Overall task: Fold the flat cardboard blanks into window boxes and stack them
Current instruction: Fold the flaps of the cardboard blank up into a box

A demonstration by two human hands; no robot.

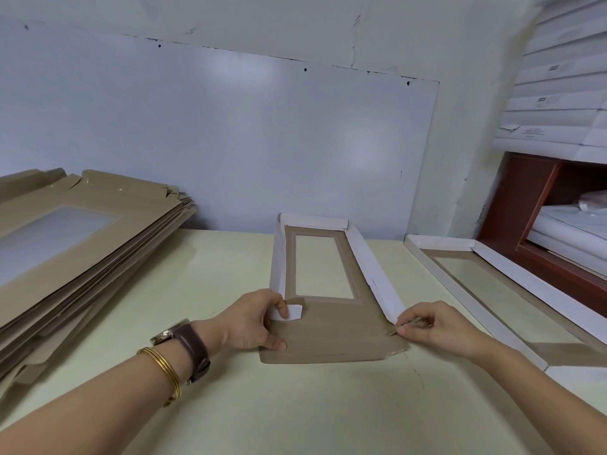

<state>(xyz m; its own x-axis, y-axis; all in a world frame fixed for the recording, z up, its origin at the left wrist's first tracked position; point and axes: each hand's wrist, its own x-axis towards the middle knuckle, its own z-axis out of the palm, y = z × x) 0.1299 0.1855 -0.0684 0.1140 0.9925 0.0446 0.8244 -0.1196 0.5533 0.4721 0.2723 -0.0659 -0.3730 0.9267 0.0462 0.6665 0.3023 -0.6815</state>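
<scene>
A half-folded window box (331,333) lies in the middle of the table, brown inside with a clear window, its far and side walls raised and white. The near flap lies flat. My left hand (254,320) pinches a small white tab at the near left corner. My right hand (433,326) pinches the small tab at the near right corner, where the right wall ends. A tall pile of flat brown blanks (82,247) sits at the left.
A folded window box (505,290) lies at the right, against a red-brown shelf unit (525,205) holding white boxes. A white board on the wall (230,142) stands right behind the table (295,405). A watch and bangles are on my left wrist.
</scene>
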